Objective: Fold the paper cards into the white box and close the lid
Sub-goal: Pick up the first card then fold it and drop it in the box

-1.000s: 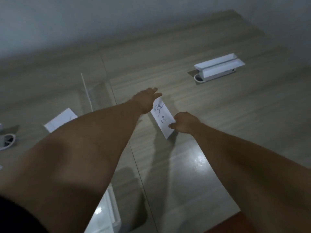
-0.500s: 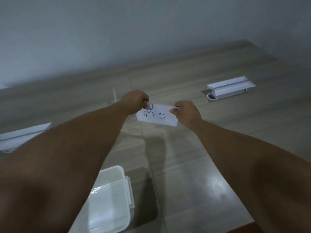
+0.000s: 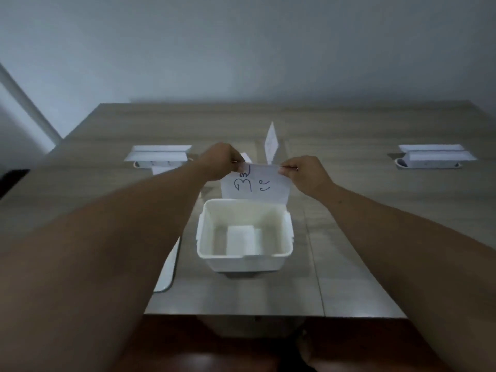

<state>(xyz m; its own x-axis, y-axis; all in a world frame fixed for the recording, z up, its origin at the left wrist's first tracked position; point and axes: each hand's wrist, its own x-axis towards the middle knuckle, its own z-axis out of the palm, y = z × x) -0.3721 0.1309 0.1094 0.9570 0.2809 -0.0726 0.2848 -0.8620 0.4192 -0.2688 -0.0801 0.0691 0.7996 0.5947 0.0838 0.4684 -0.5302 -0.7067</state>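
Observation:
I hold a white paper card with dark handwriting up in the air, just beyond the white box. My left hand pinches its top left corner and my right hand pinches its top right corner. The box stands open on the table near me, with folded white paper lying on its bottom. The box lid lies flat on the table to the left of the box, mostly hidden under my left forearm.
Another white card stands upright on the wooden table behind my hands. White holders with paper sit at the far left and far right. The table's near edge runs below the box; a wall rises behind.
Both hands lifted the card off the table and brought it toward me, upright above the far side of the box. My view swung down, so the open box is now centred.

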